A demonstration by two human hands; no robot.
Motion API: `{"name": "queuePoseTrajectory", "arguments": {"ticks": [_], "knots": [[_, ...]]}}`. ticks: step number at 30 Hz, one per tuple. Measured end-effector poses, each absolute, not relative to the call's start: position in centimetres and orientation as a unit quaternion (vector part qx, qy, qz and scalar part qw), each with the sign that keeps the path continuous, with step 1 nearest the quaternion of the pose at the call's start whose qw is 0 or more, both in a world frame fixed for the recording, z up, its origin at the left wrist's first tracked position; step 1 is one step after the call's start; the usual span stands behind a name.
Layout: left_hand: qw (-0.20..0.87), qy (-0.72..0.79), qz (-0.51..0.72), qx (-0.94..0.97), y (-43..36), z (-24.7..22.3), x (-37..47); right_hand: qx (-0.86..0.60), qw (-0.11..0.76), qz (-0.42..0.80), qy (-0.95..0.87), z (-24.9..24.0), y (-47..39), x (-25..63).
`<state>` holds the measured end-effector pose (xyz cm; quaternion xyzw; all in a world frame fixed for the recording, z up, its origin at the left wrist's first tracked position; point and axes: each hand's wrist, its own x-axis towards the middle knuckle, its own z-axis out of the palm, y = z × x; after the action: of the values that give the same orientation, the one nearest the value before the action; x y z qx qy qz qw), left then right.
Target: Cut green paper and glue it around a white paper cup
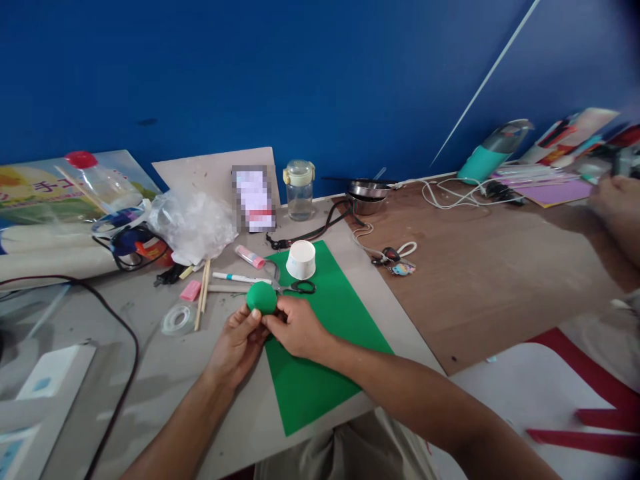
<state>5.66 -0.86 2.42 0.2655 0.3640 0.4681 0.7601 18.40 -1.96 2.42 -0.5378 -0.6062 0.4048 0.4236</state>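
Observation:
Between my two hands is a small round green paper piece [261, 298], raised above the table. My left hand [241, 340] pinches its lower edge, thumb on the near face. My right hand [297, 328] is closed at its right lower side; its fingertips are partly hidden behind the thumb. Below lies a green sheet of paper [330, 373]. A white paper cup [301, 260] stands upside down on the sheet's far end. Just beyond my hands are black-handled scissors [303, 287], a white marker [235, 277] and a pink-capped glue stick [249, 257].
Left of my hands lie a tape roll [177, 320], a pink eraser [191, 291] and wooden sticks [203, 297]. A phone [254, 199] and a water bottle [299, 190] stand at the back. Keys [393, 255] lie on the brown table; another person's hand [617, 203] shows far right.

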Motion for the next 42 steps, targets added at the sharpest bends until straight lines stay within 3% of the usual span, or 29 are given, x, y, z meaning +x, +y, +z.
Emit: {"name": "queuePoseTrajectory", "arguments": {"ticks": [23,32,42], "knots": [[0.755,0.368,0.474,0.264,-0.8,2.5,5.9,-0.551,0.428,0.388,-0.602,2.2,-1.9,18.5],[0.760,0.353,0.475,0.267,-1.0,2.8,6.0,-0.513,0.466,0.509,-0.511,2.1,-1.5,18.7],[0.762,0.341,0.483,0.265,-0.8,2.2,5.8,-0.487,0.488,0.543,-0.480,2.5,-1.3,19.0]]}}
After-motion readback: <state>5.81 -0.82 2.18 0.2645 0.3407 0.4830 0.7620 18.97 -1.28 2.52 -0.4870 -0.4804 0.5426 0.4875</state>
